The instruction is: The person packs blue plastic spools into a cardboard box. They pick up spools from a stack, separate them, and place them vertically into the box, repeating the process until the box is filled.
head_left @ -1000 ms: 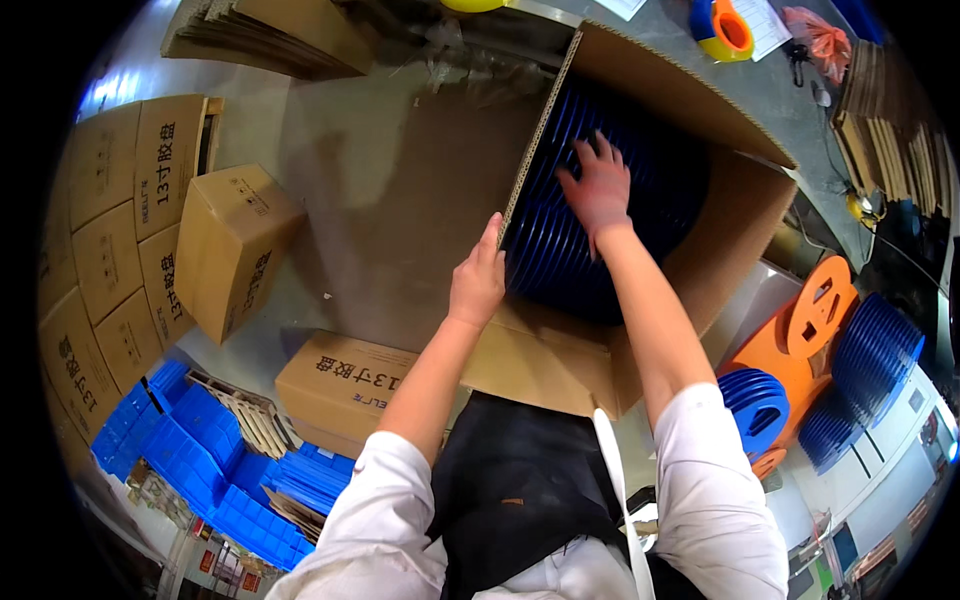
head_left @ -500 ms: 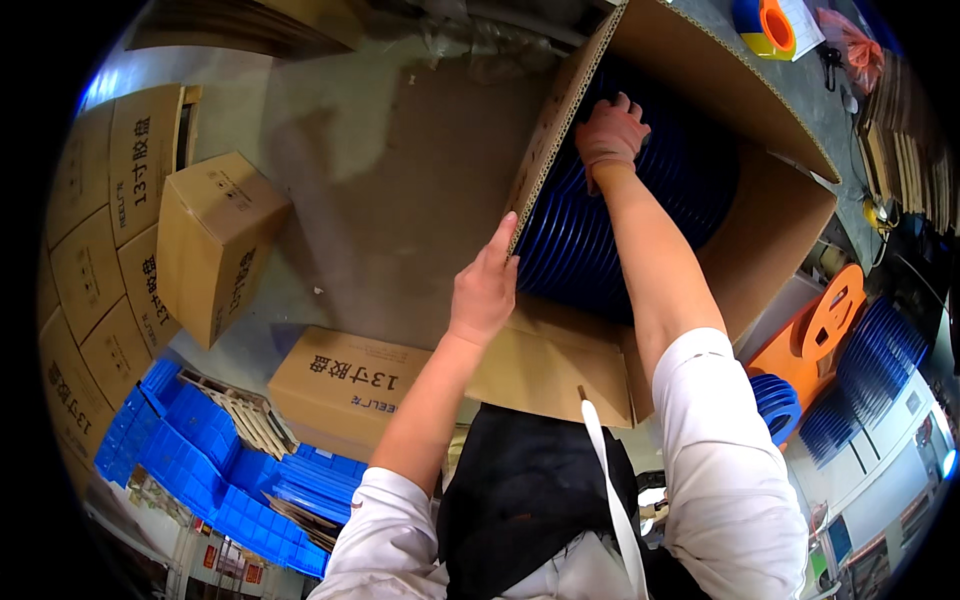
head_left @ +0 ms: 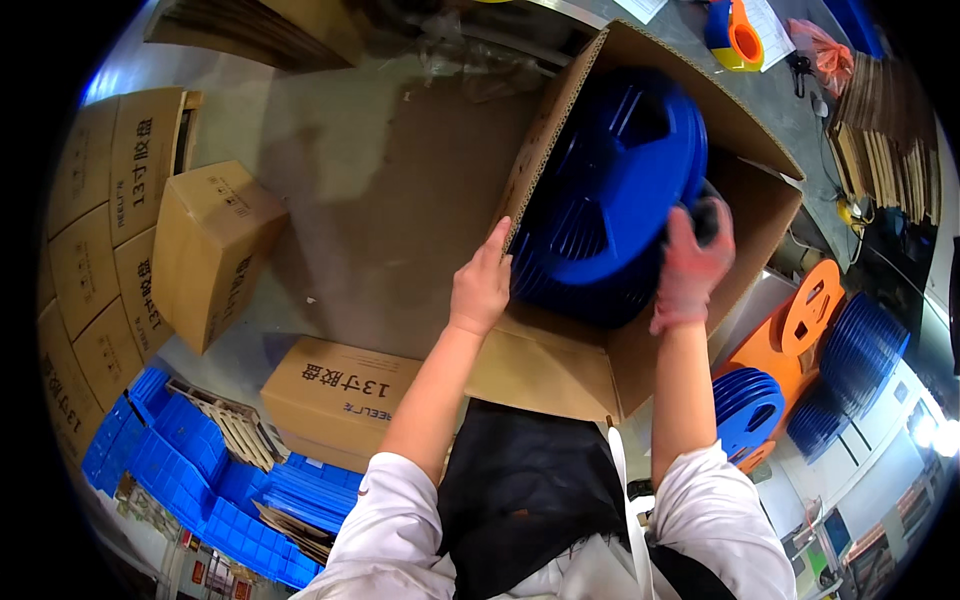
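A large open cardboard box (head_left: 735, 115) stands in front of me, filled with a row of blue plastic reels (head_left: 610, 190). My right hand (head_left: 690, 265), in a thin pinkish glove, grips the rim of the nearest blue reels, which lean out toward me with their flat spoked face showing. My bare left hand (head_left: 482, 285) rests against the box's left wall, fingers pointing up along the cardboard edge. The lower parts of the reels are hidden behind the box's front flap (head_left: 540, 365).
Closed cardboard cartons stand at the left (head_left: 205, 250) and near my left elbow (head_left: 340, 395). Blue plastic bins (head_left: 170, 465) lie at lower left. Orange reels (head_left: 810, 315) and more blue reels (head_left: 745, 410) are stacked at right. A tape dispenser (head_left: 735, 30) sits beyond the box.
My right hand has come back from deep in the box to the near rim of the reels, and the reels now tilt toward me. My left hand stays on the box wall.
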{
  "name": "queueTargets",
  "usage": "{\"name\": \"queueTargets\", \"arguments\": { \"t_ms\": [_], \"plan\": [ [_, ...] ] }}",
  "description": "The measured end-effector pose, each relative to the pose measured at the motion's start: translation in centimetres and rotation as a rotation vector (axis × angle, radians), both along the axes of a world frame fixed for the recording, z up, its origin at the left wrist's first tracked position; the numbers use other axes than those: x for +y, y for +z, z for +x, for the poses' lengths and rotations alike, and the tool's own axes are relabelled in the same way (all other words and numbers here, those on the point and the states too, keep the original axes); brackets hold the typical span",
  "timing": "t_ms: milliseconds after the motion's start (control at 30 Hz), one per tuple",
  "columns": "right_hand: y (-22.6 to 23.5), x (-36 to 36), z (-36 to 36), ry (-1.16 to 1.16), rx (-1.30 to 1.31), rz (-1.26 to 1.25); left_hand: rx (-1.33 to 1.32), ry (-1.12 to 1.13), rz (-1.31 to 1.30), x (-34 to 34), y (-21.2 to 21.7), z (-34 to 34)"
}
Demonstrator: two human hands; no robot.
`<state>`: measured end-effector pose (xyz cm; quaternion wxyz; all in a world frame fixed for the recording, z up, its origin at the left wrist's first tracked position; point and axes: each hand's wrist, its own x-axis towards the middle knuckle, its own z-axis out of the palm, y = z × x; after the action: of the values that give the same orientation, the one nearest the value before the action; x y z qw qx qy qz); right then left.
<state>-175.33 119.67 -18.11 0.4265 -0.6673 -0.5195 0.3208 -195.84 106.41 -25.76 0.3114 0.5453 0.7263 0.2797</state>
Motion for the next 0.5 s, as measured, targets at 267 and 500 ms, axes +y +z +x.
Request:
{"name": "queueTargets", "arguments": {
  "t_ms": [267,500],
  "plan": [
    [-2.3,-2.2,-4.7,-0.033,-0.011,-0.147,0.023,-0.011,0.048,0.3,-0.2,0.7],
    [-9.9,-8.6,-2.2,0.18,-0.076,-0.474,0.041,-0.013,-0.019,0.5,-0.3,0.6]
  ]
}}
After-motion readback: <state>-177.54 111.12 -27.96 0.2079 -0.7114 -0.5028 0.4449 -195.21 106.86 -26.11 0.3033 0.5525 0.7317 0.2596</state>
